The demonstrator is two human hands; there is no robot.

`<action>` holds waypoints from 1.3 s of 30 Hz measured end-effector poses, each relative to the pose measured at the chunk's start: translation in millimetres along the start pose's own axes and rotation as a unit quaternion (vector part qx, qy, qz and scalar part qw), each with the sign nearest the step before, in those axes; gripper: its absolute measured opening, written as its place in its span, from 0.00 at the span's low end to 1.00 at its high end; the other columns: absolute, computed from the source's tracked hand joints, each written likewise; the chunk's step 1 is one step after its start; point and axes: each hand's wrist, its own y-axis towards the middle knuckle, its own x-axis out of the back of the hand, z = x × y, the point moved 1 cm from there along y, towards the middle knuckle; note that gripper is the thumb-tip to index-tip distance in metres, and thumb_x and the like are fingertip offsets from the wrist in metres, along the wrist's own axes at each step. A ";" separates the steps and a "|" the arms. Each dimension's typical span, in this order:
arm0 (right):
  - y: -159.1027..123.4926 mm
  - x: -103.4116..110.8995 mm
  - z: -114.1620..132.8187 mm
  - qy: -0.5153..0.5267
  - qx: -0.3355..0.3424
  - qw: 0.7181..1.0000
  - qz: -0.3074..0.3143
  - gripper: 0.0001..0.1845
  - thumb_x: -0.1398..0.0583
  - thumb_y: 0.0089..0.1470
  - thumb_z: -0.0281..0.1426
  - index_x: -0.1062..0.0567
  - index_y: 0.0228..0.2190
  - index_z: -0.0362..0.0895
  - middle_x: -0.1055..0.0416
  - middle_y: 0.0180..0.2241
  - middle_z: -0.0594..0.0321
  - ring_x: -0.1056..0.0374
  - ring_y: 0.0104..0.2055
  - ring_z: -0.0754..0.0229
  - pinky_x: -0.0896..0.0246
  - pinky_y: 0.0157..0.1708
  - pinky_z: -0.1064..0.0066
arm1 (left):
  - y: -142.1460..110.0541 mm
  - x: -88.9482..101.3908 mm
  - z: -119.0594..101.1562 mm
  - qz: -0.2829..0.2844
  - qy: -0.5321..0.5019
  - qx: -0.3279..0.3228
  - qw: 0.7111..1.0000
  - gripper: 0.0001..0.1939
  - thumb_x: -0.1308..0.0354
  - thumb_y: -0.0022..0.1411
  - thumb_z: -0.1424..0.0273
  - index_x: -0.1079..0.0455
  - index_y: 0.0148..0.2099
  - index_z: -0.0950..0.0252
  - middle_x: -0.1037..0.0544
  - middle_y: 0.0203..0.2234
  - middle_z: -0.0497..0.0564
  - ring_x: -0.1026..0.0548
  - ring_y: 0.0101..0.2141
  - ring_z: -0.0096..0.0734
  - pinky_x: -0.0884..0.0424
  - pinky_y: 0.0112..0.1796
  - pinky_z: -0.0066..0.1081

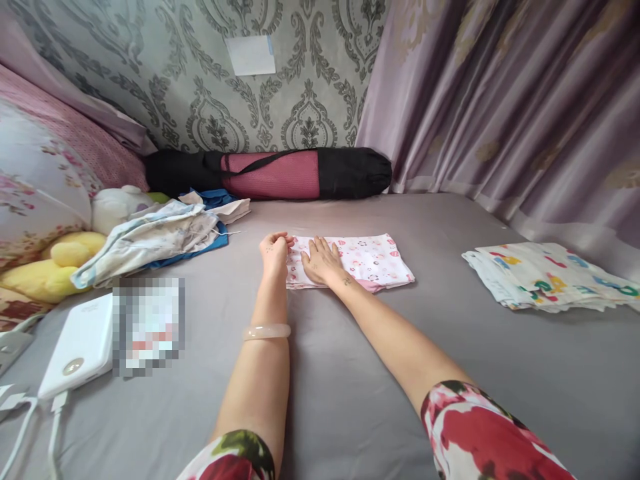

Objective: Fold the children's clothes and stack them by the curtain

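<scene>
A white cloth with a pink and red print (373, 257) lies folded in a flat rectangle on the grey bed sheet (350, 380). My right hand (321, 260) rests palm down on its left half, fingers spread. At the cloth's left edge is my left hand (275, 252), its fingers curled in and closed on that edge; the fingertips are partly hidden. A pale bangle (267, 332) circles my left wrist.
Folded cloths with colourful shapes (555, 273) lie at the right. To the left are a heap of crumpled clothes (155, 233), a yellow plush toy (65, 263) and a white power bank (83, 343) with a cable. A black and pink rolled bag (270, 175) lies along the wall.
</scene>
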 end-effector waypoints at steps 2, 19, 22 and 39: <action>0.5 1.8 0.6 0.002 -0.003 1.000 0.007 0.35 0.61 0.65 0.41 0.48 0.65 0.34 0.59 0.69 0.51 0.65 0.70 0.52 0.74 0.66 0.53 | -0.2 -0.2 0.3 0.000 -0.020 -0.001 1.000 0.14 0.51 0.47 0.79 0.30 0.38 0.69 0.21 0.30 0.54 0.21 0.31 0.30 0.27 0.39 0.32; 10.2 -9.2 24.3 0.004 0.041 0.999 -0.026 0.32 0.58 0.64 0.36 0.45 0.65 0.36 0.53 0.68 0.51 0.60 0.69 0.50 0.69 0.65 0.51 | 2.8 4.6 -4.2 -0.049 -0.064 0.010 0.997 0.12 0.51 0.45 0.80 0.32 0.34 0.67 0.24 0.25 0.51 0.24 0.26 0.27 0.29 0.37 0.32; 10.8 -8.5 23.6 -0.001 0.041 0.999 -0.020 0.32 0.58 0.64 0.36 0.46 0.65 0.36 0.54 0.68 0.52 0.60 0.69 0.51 0.69 0.65 0.51 | 1.7 4.8 -5.3 -0.054 -0.070 0.009 0.996 0.12 0.51 0.45 0.79 0.33 0.34 0.67 0.24 0.25 0.51 0.24 0.26 0.27 0.29 0.36 0.31; 12.9 -20.1 44.3 0.001 0.060 0.996 -0.060 0.33 0.56 0.63 0.35 0.45 0.63 0.28 0.51 0.66 0.45 0.57 0.68 0.49 0.68 0.65 0.52 | 5.5 15.9 -13.8 -0.117 -0.112 -0.001 0.987 0.11 0.52 0.45 0.79 0.34 0.33 0.66 0.26 0.23 0.48 0.27 0.23 0.24 0.32 0.31 0.26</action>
